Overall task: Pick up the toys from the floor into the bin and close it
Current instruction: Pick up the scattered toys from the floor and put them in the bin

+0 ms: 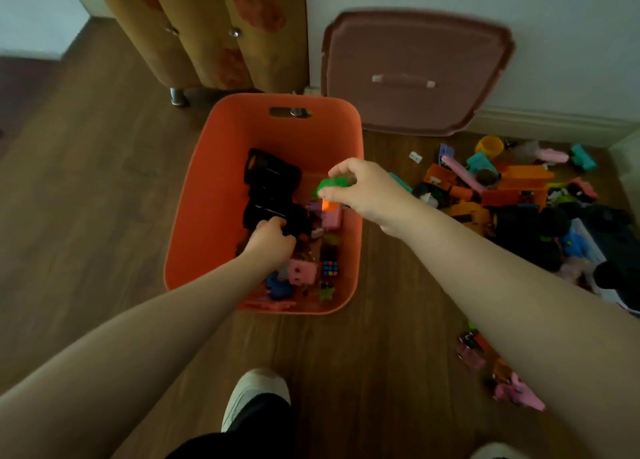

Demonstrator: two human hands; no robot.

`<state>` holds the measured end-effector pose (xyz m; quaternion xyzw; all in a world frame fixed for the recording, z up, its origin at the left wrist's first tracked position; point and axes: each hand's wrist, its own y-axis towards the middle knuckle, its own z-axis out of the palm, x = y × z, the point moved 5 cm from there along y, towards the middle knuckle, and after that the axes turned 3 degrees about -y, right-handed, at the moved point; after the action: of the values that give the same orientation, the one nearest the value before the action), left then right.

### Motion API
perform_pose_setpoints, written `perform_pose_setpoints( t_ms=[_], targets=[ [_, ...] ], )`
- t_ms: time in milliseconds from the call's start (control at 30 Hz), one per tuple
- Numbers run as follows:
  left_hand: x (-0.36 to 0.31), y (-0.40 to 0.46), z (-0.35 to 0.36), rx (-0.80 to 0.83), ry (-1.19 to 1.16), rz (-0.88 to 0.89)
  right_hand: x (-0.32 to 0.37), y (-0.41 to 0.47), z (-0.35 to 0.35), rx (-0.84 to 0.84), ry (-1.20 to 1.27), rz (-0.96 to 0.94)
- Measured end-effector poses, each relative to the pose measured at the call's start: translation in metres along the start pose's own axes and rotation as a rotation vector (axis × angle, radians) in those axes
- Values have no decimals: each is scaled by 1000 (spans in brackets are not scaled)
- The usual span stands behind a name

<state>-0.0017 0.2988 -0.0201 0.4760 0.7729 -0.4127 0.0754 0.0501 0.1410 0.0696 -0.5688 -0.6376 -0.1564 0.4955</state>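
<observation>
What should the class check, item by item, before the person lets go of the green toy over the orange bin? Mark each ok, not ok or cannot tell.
1. Right hand pinches the green toy: ok.
2. Green toy is above the open orange bin, inside its rim: ok.
3. Left hand is out of the drop path: cannot tell; it is low in the bin among the toys, beside the black toy.
4. Bin has room left: ok.
5. Lid is off, leaning against the wall: ok.
6. Floor is cleared: not ok; the toy pile remains.
</observation>
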Motion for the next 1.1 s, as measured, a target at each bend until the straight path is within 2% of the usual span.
perform_pose_setpoints(
  t_ms=[67,133,233,300,400,567,700,767,833,933,1100],
  targets=[
    [-17,-11,-4,-54,-56,141,2,1,1,19,-262,-86],
    [-39,-28,-11,-162,-87,331,2,0,-6,-34,-505,-209],
    [-70,-58,-10,-240,-89,604,-19,-3,-33,-155,-684,-233],
    [-93,-75,5,-186,-28,754,-46,-6,-54,-166,-774,-153],
    [-129,-89,50,-14,124,891,-102,-22,-81,-63,-854,-18],
    [-169,-79,138,263,413,838,-201,-70,-112,97,-872,158],
    [-189,-61,201,382,793,904,-268,-109,-122,281,-853,280],
    [-194,-52,226,453,943,994,-294,-122,-118,389,-939,274],
    [-191,-41,245,498,1044,1028,-309,-127,-108,410,-1054,189],
    [-175,-24,272,527,1104,948,-321,-122,-88,376,-1070,97],
    [-144,-6,298,507,1014,735,-336,-105,-67,389,-1105,6]
  ],
)
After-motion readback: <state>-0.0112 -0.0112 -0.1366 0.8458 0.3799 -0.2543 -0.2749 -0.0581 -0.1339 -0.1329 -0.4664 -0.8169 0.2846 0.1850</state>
